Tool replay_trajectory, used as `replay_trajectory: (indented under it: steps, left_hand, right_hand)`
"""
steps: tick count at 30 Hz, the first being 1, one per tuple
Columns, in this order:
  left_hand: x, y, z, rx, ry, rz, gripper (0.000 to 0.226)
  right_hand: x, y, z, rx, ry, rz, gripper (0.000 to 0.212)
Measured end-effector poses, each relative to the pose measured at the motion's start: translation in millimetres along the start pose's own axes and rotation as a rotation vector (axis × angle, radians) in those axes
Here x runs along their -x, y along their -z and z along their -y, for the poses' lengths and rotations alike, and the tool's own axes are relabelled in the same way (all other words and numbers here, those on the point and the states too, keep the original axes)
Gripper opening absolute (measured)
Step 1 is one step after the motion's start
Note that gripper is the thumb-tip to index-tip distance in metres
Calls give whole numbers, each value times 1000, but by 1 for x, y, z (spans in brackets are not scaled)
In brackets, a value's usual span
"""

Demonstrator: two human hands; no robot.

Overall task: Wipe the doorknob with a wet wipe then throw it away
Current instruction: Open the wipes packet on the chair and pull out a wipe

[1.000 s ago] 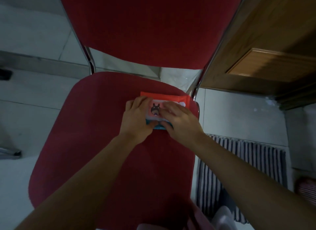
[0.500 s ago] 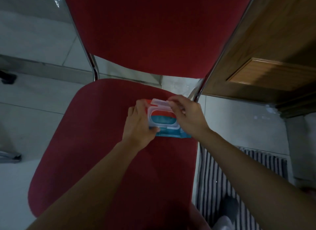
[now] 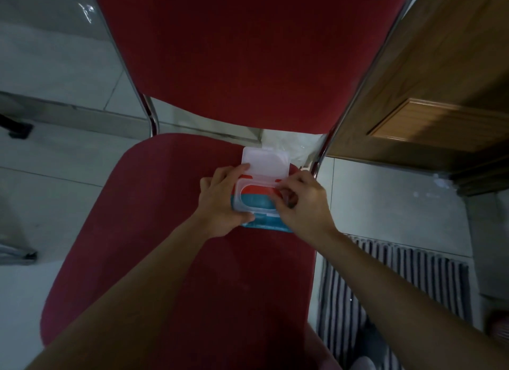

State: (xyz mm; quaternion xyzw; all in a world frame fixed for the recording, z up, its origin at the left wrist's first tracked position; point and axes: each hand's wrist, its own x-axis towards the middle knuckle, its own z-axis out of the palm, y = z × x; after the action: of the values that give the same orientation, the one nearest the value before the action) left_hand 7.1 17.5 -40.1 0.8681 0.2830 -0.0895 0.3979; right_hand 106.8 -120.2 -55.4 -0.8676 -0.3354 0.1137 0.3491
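Landmark: wet wipe pack [image 3: 264,224], lying on the red chair seat [image 3: 165,232] toward its back right edge. Left of the pack, pale floor tiles [image 3: 49,182] and a dark object [image 3: 18,127] cut off at the frame edge, unidentifiable. Left hand [image 3: 220,201] clamped on the pack's left side, thumb under the near edge, fingers over the far one. On the pack, the clear plastic lid [image 3: 265,160] stands flipped up and back; oval opening [image 3: 257,201] exposed, red and teal film showing inside. Right hand [image 3: 303,201] at the pack's right end, fingertips pinched together at the opening's rim; whether they grip anything is hidden. Right of the pack, wooden door [image 3: 440,80] and striped mat [image 3: 385,287]. Half a second ago the lid was only partly raised; now fully open.
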Motion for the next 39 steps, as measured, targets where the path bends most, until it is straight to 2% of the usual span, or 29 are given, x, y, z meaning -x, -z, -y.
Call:
replay_trajectory:
  steps: [3,7,13,15,17,23,27,31,36,39]
  left_hand:
    - [-1,0,-1,34,43,16,89]
    - [-5,-3,-9,188,146,-88,62]
    - [0,-23,-21,-64,157,-366,35]
    - [3,-26,-19,-113,83,-385,18]
    - [6,-28,-17,-126,25,-357,12]
    - [11,-24,-23,-216,-4,-305,34]
    - [8,-20,-21,-228,-35,-379,16]
    - [8,-13,-13,-145,-101,-401,12]
    - [13,-7,-11,-108,-17,-421,14]
    - [14,-9,-11,-84,-37,-410,34]
  right_hand:
    - [4,-2,5,20,-48,16,14]
    - [2,-6,9,-55,-226,-38,12]
    - [-10,-8,14,-93,-393,76,12]
    - [-12,-5,17,-131,-449,114,14]
    - [-13,-2,19,-178,-482,134,13]
    - [-12,3,27,-388,-558,164,16]
    - [-11,4,27,-443,-554,172,13]
    - [-7,3,22,-325,-429,175,14]
    - [-5,-3,14,-153,-327,177,13]
    - [-3,-3,14,-131,-290,165,19]
